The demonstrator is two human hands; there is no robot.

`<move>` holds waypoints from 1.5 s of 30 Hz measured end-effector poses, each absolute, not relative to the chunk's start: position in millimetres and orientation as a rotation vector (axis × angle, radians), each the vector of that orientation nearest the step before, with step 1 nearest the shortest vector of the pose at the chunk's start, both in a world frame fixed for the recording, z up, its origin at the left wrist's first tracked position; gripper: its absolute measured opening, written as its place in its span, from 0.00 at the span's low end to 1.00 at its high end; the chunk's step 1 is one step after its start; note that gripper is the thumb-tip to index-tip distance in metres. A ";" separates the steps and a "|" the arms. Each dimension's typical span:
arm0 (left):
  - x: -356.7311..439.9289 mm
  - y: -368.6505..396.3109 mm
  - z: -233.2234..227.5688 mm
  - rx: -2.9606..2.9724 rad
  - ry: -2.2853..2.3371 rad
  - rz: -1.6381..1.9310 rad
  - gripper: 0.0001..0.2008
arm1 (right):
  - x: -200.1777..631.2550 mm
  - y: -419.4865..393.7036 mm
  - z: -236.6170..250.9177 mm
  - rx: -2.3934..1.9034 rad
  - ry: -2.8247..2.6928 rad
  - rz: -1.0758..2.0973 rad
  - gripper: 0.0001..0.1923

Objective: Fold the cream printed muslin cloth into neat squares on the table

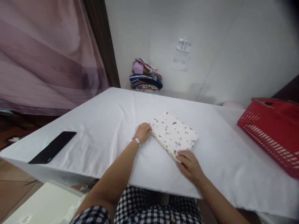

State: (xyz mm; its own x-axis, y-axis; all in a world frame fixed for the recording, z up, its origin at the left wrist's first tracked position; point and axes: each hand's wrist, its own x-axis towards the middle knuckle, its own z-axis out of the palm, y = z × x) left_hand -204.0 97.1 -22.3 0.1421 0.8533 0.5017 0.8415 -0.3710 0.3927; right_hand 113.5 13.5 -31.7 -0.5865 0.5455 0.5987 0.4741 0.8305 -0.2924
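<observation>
A folded white cloth (174, 130) with small scattered prints lies on the white-covered table, turned at an angle to the edge. Its layers show along the near side. My left hand (143, 132), with a watch or bracelet at the wrist, is closed on the cloth's left corner. At the near corner my right hand (190, 165) pinches the layers between thumb and fingers. Parts of the fingertips of both hands are hidden by the cloth or the hands themselves.
A black phone-like slab (54, 147) lies on the table's left. On the right stands a red plastic basket (272, 130). Folded fabrics (146, 77) are stacked beyond the far edge, by a wall with paper notes (180, 62). A pinkish curtain (46, 56) hangs at left.
</observation>
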 end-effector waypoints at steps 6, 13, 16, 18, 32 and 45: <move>-167.5 85.7 -10.2 2.413 1.741 1.151 0.08 | 108.9 13.7 -26.6 -0.749 -2.294 0.109 0.15; -112.5 66.3 -15.0 2.696 1.352 0.684 0.21 | 108.2 6.6 -23.6 -0.767 -2.326 0.098 0.15; -112.6 64.5 -21.5 2.683 1.389 0.589 0.21 | 105.7 2.5 -3.9 -0.818 -2.369 0.176 0.14; -113.7 63.9 -23.2 2.670 1.421 0.576 0.22 | 98.8 10.4 17.3 -0.873 -2.403 0.246 0.12; -109.1 53.4 -35.9 2.638 1.606 0.489 0.28 | 65.7 180.4 -8.8 -1.776 -2.570 0.274 0.33; -104.1 47.5 -28.7 2.579 1.670 0.409 0.29 | -45.8 210.5 -6.6 -1.395 -2.759 0.314 0.36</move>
